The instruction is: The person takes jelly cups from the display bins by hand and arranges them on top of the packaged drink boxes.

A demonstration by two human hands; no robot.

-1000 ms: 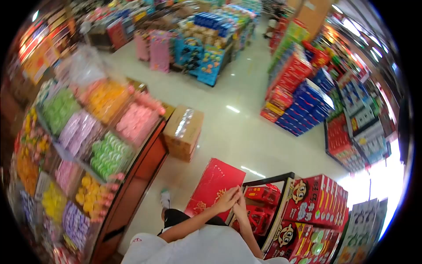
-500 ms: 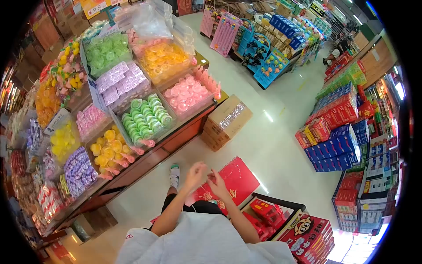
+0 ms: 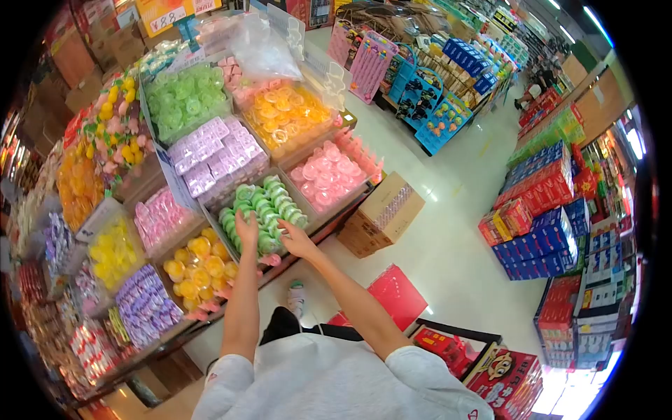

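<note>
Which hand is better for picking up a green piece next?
Probably the left hand: it reaches over the green pieces, while the right hand seems to have mainly its fingertips over them.

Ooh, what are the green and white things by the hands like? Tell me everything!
The green and white pieces are small, roundish and shiny, as if wrapped in clear plastic. Many lie overlapping in rows, in a tub that looks like see-through plastic. Orange-yellow pieces sit to the left, pink pieces to the right, purple packets behind. The left hand is over their left part, the right hand at the near side; whether fingers touch them is hard to tell.
</note>
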